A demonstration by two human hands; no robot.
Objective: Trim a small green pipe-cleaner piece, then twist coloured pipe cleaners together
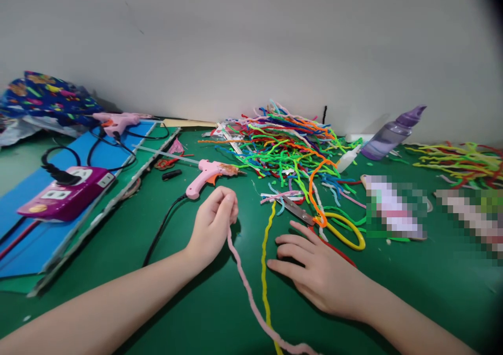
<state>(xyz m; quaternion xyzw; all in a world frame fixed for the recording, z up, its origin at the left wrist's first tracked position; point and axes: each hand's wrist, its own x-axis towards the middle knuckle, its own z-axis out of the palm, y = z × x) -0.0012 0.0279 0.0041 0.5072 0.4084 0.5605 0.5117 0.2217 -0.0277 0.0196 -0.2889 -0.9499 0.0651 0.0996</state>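
My left hand (214, 221) is closed in a loose fist around the top end of a pink pipe cleaner (245, 287), which runs down toward the bottom edge. A yellow pipe cleaner (264, 261) lies alongside it on the green table (412, 292). My right hand (314, 271) rests flat on the table with fingers stretched out, holding nothing, just right of the yellow strand. Yellow-handled scissors (334, 224) lie just beyond its fingertips. A pink glue gun (208, 174) lies just beyond my left hand.
A big tangle of coloured pipe cleaners (286, 140) fills the table's far middle, a smaller pile (459, 161) at far right. A purple bottle (393, 132) lies by the wall. At left, a blue board (35, 224) carries a purple power strip (65, 192) and a second glue gun (118, 122).
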